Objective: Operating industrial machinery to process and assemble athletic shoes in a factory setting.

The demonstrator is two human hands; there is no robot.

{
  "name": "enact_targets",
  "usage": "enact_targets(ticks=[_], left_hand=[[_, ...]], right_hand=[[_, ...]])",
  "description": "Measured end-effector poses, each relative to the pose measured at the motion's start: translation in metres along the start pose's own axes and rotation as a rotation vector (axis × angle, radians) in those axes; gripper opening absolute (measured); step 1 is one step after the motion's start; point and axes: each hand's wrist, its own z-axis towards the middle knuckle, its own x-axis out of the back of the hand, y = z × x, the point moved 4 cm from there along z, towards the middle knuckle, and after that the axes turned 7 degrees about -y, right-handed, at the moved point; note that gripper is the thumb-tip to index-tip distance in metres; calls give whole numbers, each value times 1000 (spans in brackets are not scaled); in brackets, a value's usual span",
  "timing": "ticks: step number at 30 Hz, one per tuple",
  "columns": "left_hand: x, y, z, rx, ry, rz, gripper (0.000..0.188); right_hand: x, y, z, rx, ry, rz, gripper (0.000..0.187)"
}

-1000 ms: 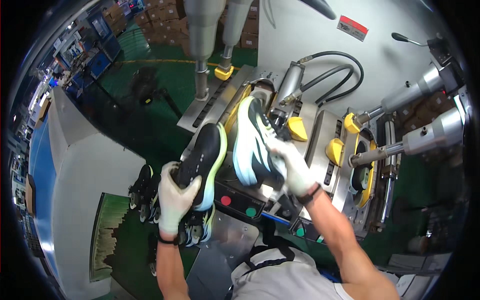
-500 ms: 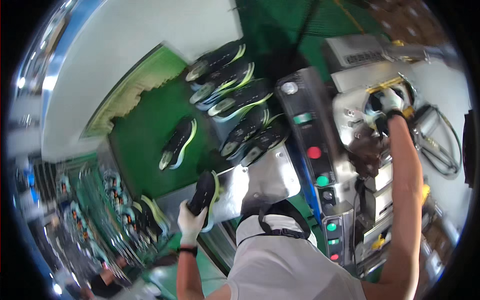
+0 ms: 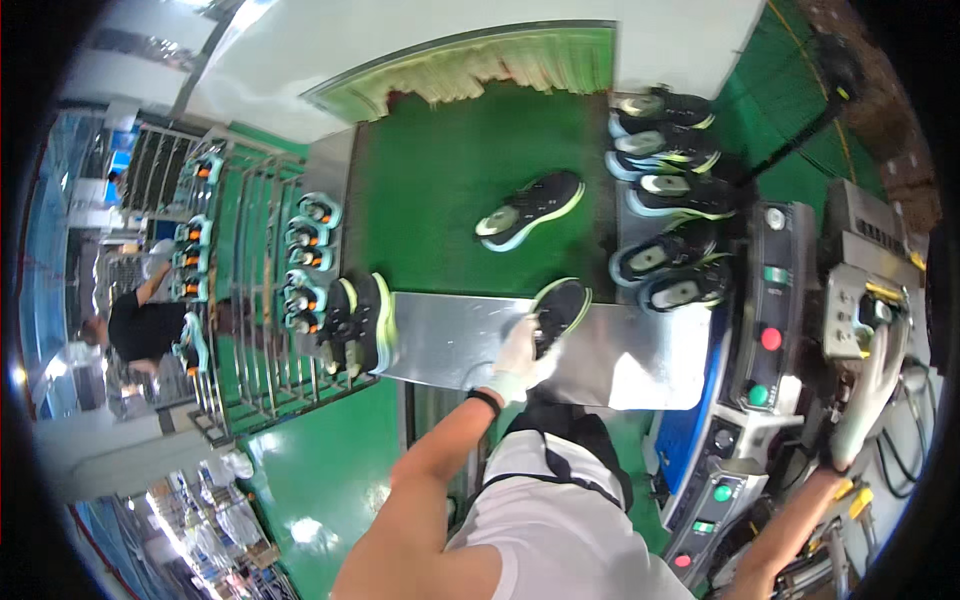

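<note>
My left hand (image 3: 515,362), in a white glove, grips a black sneaker (image 3: 563,308) with a pale yellow-green sole edge, held over the metal ledge (image 3: 440,335). Out to the right, my gloved right hand (image 3: 872,385) reaches up to the fixture of a metal machine (image 3: 842,325). Its fingertips are at a dark piece there, but blur hides whether they grasp it. Another black sneaker (image 3: 530,212) lies alone on the green conveyor belt (image 3: 420,230).
Several black sneakers (image 3: 680,190) stand in a column right of the belt, beside a control panel (image 3: 770,300) with coloured buttons. More black sneakers (image 3: 372,325) stand at the left. Beyond them, a wire rack (image 3: 262,300) carries light-blue shoes. A person (image 3: 145,325) works behind it.
My view has swung, so the belt now sits centrally. My left hand still holds the sneaker over the ledge. My right hand remains at the machine, its glove showing more fully.
</note>
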Motion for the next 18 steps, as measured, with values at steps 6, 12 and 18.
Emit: enact_targets(ticks=[6,12,18], left_hand=[[-57,-6,20,-169,109,-101,67],[66,-20,62,-59,-742,-313,63],[179,7,225,-670,-207,268,76]], right_hand=[[-178,102,-223,-306,-501,-1216,104],[-240,9,-268,-132,-406,-422,103],[-411,-136,-324,-586,-565,230,103]])
